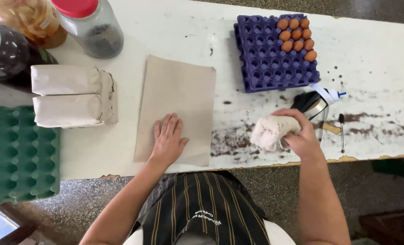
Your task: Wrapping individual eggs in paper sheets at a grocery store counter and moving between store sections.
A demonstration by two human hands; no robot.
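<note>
My left hand (168, 139) lies flat, fingers spread, on the lower part of a brown paper sheet (177, 90) spread on the white table (174, 34). My right hand (299, 131) is closed around a crumpled off-white cloth (271, 131), held just above the table near its front edge. Dark crumbs and stains (231, 140) lie on the table between the sheet and the cloth.
A purple egg tray (265, 63) with several brown eggs (297, 36) sits at the back right. A dark scoop-like tool (308, 103), a white squeeze bottle (331, 94) and a pen (342, 131) lie right. Two wrapped paper packages (68, 95), green egg trays (16, 154) and jars (91, 27) stand left.
</note>
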